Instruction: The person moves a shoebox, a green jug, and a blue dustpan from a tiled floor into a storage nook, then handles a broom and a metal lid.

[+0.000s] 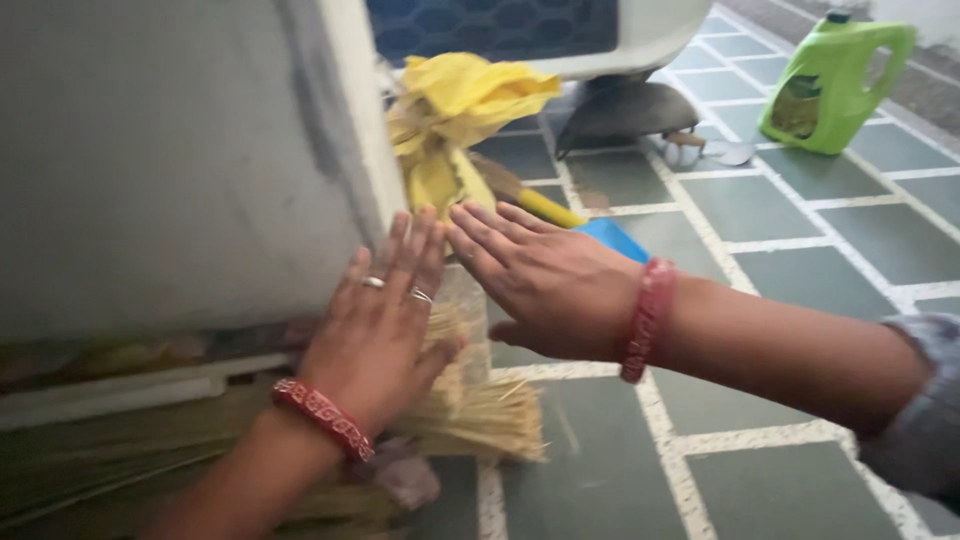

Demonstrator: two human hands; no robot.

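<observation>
My left hand (375, 320) lies flat, fingers together, on the end of a bundle of pale straw broom sticks (480, 415) on the tiled floor. It wears two rings and a red bangle. My right hand (545, 275) reaches in from the right, fingers stretched, hovering beside the left hand over the same bundle; it holds nothing. A red bangle sits on that wrist too. A clear wrap around the bundle shows between the hands. Just beyond the fingers stands a broom wrapped in yellow plastic (455, 115).
A grey wall corner (350, 130) rises at left. A blue dustpan (612, 238) with a yellow handle lies behind my right hand. A green jug (835, 85) stands far right, a dark pan (625, 110) and small metal tool near a white appliance (640, 40).
</observation>
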